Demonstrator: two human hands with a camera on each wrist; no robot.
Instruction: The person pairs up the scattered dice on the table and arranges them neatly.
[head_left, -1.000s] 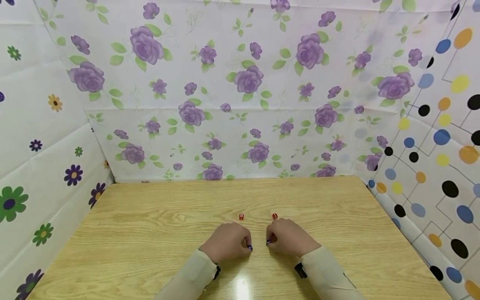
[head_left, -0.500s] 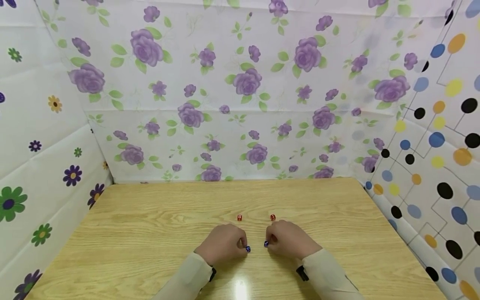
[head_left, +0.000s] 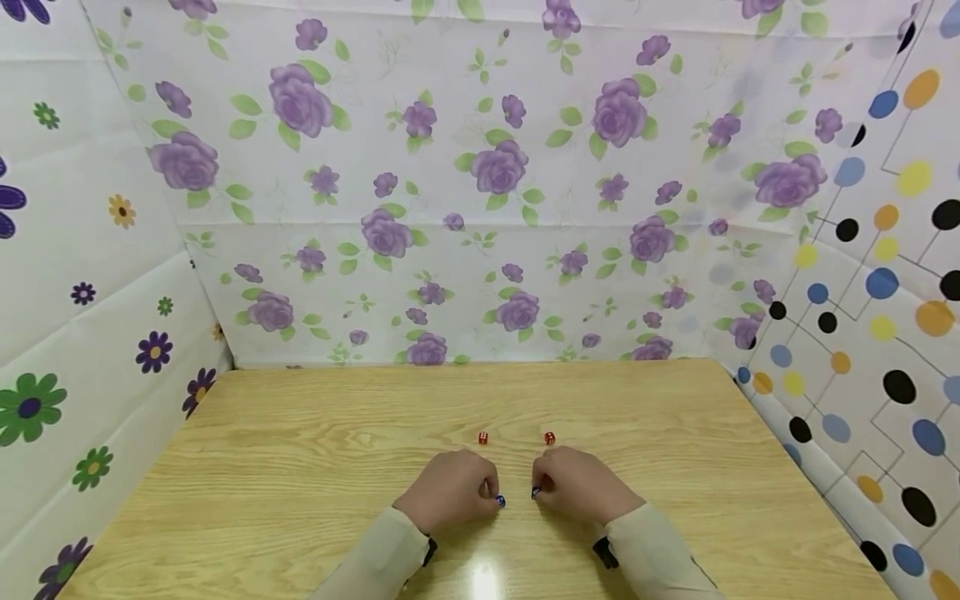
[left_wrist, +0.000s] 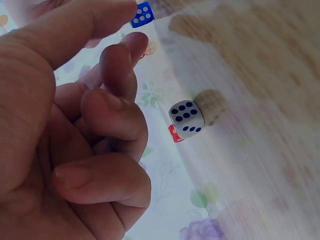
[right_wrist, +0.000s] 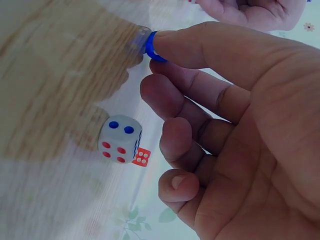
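Paired dice on the tabletop [head_left: 300, 475]. Little changes over the last second: your hands keep nearly the same spots, and the slight displacement of the whole scene is best read as head movement. Your left hand [head_left: 450, 492] has its fingers narrow, thumb and forefinger apparently pinching the left blue die [left_wrist: 142, 15] at their tips; the others curl toward the palm. Your right hand [head_left: 579, 485] pinches the right blue die [right_wrist: 150, 46] similarly, its thumb covering part of it. In the head view, both blue dice lie between your hands, apart from each other, the right one slightly farther from you. Beyond them stand the left red die [head_left: 483, 438] and the right red die [head_left: 550, 438], level with each other and untouched. The wrist views add the left white die [left_wrist: 186, 117] and the right white die [right_wrist: 121, 139], each partly overlapping a red die in view; neither shows in the head view. Whether the blue dice bear on the tabletop cannot be told. For the work in hand, such near-stillness suggests fine positioning rather than carrying, with neither blue die yet released.
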